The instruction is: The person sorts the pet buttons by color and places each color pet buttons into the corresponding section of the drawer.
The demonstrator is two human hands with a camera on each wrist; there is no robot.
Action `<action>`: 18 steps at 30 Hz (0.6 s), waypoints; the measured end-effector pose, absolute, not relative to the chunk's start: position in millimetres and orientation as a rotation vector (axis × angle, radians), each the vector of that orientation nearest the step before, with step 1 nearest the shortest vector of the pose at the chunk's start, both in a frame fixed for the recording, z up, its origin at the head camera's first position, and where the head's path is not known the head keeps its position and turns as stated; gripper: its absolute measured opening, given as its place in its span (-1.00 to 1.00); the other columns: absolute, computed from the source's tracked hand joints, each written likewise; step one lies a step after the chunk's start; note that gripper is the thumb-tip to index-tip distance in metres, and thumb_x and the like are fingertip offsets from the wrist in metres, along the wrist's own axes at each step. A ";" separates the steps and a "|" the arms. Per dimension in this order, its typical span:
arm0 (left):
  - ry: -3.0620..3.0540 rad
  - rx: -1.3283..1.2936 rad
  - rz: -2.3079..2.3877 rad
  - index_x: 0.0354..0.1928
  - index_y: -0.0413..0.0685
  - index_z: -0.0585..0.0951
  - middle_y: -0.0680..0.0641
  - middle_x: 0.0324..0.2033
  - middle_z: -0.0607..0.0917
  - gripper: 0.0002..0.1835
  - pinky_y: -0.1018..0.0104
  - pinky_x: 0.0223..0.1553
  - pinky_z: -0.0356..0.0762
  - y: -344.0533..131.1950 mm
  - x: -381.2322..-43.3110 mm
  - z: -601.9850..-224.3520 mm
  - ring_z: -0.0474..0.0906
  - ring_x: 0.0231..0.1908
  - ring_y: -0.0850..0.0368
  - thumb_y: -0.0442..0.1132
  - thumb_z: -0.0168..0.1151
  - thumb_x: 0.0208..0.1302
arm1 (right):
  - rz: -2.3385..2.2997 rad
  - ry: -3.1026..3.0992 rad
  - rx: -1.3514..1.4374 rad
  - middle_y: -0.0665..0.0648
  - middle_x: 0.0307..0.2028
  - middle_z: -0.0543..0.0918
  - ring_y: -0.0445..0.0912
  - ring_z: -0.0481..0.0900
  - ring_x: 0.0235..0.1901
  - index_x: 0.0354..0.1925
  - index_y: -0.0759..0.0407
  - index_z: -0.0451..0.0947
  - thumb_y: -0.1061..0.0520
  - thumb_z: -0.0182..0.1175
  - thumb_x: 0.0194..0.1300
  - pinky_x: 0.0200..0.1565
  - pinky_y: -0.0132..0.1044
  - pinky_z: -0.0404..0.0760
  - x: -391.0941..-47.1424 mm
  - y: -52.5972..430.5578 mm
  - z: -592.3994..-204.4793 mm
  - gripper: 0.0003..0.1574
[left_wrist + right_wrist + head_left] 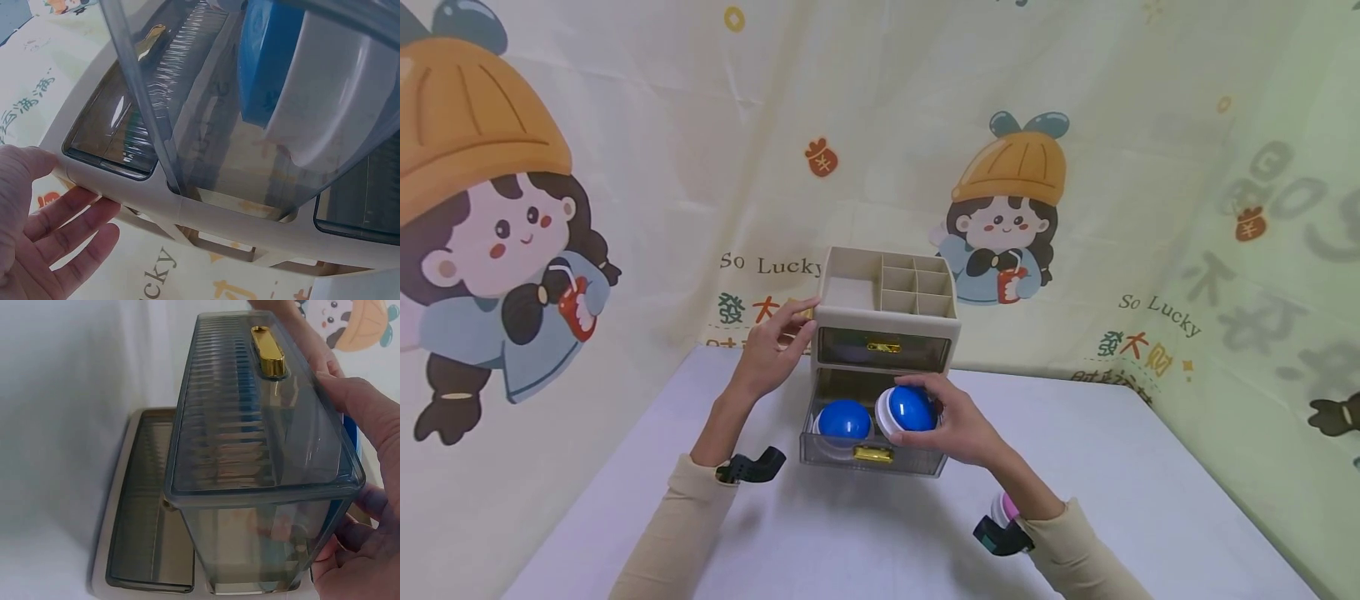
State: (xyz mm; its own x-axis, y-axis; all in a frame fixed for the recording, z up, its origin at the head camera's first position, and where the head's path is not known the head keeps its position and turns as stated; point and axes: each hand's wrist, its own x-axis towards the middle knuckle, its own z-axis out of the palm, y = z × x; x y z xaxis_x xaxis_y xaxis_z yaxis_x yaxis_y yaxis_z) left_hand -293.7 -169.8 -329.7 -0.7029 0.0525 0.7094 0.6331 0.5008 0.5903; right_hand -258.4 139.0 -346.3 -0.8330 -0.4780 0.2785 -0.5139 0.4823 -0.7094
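Note:
A beige drawer organizer (887, 315) stands on the table, its clear middle drawer (835, 459) pulled out. In that drawer sits one round button with a blue dome and white base (844, 419). My right hand (962, 425) grips a second such blue-domed button (913, 408) over the drawer's right half, thumb at the near side and fingers on the far side. It is tilted, dome toward the right. My left hand (778, 350) touches the organizer's upper left side; in the left wrist view its fingers (84, 256) are spread along the frame, slightly bent.
A pink round piece with a white rim (1006, 507) lies on the table (880, 542), partly behind my right wrist. Above the open drawer is a closed dark drawer (850, 347) with a gold handle. Printed cloth (880, 100) hangs behind the table.

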 end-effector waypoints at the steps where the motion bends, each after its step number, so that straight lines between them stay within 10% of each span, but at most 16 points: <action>1: -2.116 -0.557 -1.187 0.35 0.07 0.55 -0.23 -0.04 0.77 -0.56 -0.04 -0.09 0.71 -169.6 -292.8 -329.2 0.75 -0.17 -0.10 -0.17 0.21 0.48 | 1.298 -2.672 0.894 0.09 0.36 0.43 0.19 0.42 0.33 0.36 -0.18 0.42 -0.09 0.59 0.05 0.15 0.19 0.59 -258.1 139.0 -346.4 -0.06; 18: -2.114 -0.546 -1.183 0.36 0.07 0.54 -0.22 -0.03 0.77 -0.56 -0.01 -0.10 0.71 -168.3 -292.1 -330.4 0.74 -0.16 -0.07 -0.15 0.21 0.48 | 1.201 -2.680 0.905 0.04 0.27 0.52 0.02 0.50 0.22 0.29 -0.09 0.53 -0.18 0.53 0.10 0.16 0.04 0.60 -255.6 142.6 -348.7 -0.19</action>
State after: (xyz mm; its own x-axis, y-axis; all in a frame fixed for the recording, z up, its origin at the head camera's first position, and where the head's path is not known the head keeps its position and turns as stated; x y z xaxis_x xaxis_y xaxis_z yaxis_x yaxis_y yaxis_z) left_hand -292.1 -168.3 -330.4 -0.7044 0.0434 0.7085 0.6267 0.5067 0.5920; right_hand -255.6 142.6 -348.7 -0.8242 -0.4864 0.2900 -0.5401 0.5214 -0.6606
